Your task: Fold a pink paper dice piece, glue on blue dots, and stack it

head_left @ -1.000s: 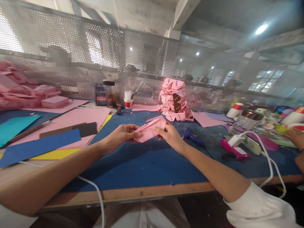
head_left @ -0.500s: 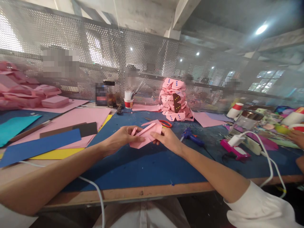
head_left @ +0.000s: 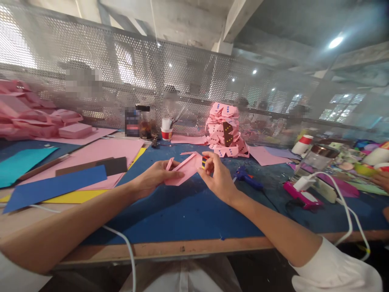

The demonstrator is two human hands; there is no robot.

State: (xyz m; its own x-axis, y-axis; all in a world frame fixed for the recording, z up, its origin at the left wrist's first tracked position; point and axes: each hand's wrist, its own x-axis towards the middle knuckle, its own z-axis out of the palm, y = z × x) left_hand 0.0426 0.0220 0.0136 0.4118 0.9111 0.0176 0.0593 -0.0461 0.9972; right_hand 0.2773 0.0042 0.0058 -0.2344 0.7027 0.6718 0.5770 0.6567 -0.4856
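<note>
Folded pink paper (head_left: 190, 166) is up over the middle of the blue surface (head_left: 182, 219). Left hand (head_left: 156, 176) has one end pinched, thumb on top; right hand (head_left: 220, 178) is half curled at the other end, can't tell if it's gripping. Perforated screen (head_left: 188, 73) along the back, concrete ceiling (head_left: 188, 20) above. Blue stretches down to the wooden front edge (head_left: 164, 248), paper sheets (head_left: 121, 148) on the left, glue gun (head_left: 251, 180) just right.
</note>
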